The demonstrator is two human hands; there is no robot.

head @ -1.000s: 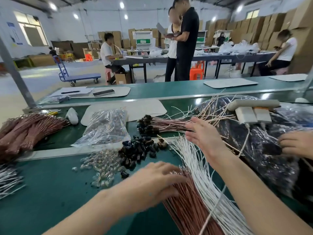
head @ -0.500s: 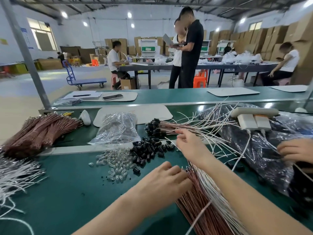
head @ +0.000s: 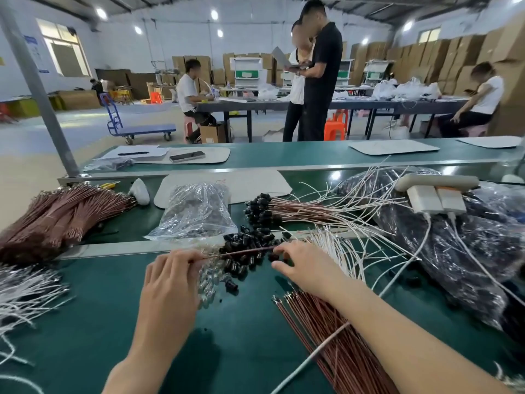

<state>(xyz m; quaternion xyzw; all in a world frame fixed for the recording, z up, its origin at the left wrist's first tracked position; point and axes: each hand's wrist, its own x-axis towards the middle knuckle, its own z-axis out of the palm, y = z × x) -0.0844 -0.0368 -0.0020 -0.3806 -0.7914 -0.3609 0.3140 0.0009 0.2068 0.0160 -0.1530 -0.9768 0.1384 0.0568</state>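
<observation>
Dark green bench mat (head: 85, 322): the work sits near its far edge. Fanned bundle of red-brown lead wires (head: 335, 351) lies under the right forearm. Heap of small black plastic caps (head: 244, 251) sits between the hands. Left hand (head: 170, 282) pinches one single thin red-brown wire (head: 238, 252) in curled fingertips, held level over the caps. Right hand (head: 306, 268) has fingers curled at the wire's free end; can't tell whether they grip a cap or the tip. To do it well: slide the pinch closer to the tip so the wire can't flex, isolate one cap, push on straight, seat fully. Writing: none legible
</observation>
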